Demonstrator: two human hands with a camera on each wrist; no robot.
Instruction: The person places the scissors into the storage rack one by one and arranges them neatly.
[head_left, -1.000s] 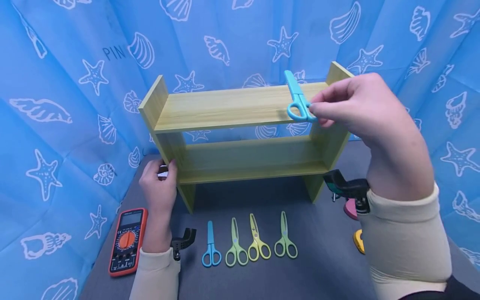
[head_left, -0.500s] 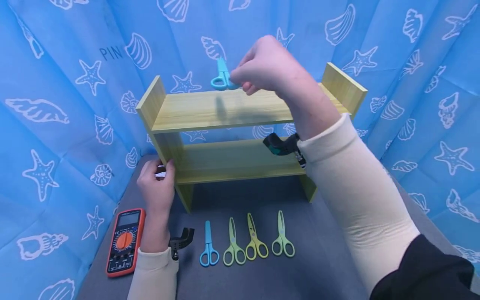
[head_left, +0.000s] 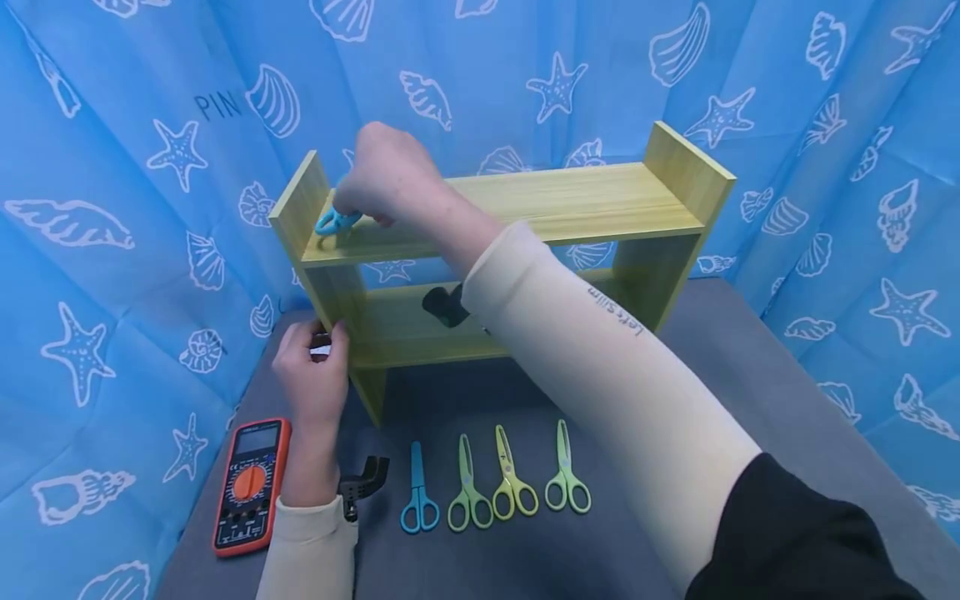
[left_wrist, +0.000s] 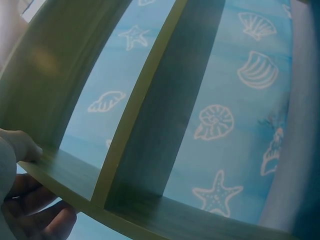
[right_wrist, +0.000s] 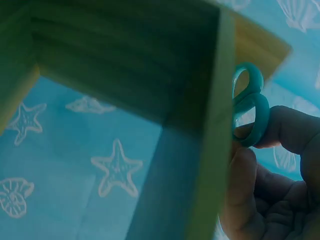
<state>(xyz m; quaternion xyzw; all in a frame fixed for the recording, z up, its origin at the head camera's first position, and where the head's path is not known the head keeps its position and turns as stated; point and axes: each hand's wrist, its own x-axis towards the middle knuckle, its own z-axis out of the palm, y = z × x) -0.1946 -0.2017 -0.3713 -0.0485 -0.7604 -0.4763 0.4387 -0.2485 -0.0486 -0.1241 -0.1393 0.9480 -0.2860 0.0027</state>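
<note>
1. From my far-off seat, I see the bare right hand (head_left: 393,179) high up, over the left end of the pale yellow wooden two-level shelf (head_left: 585,200). Its knuckles are on top and its fingers point down and to the left.
2. The right hand pinches the light blue scissors with round plastic handles (head_left: 336,223). In the right wrist view, a fingertip shows through one handle ring (right_wrist: 259,122). The blades are hidden from me, and I can't tell if the scissors touch the board.
3. The right arm, in a cream sleeve (head_left: 577,358) with a black sleeve (head_left: 795,533) higher up, slants across the front of the shelf.
4. The bare left hand (head_left: 311,367) is lower down, well apart from the right hand. It grips the shelf's left side board, thumb on the inside and bent fingers on the outside. Its forearm comes straight up from below.
5. Just beside that forearm lies a red and black multimeter with an orange dial (head_left: 251,483).
6. On the grey table (head_left: 750,392), in front of the shelf, I see four more scissors in a row: blue (head_left: 417,492), green (head_left: 468,492), yellow (head_left: 512,483) and green again (head_left: 566,475).
</note>
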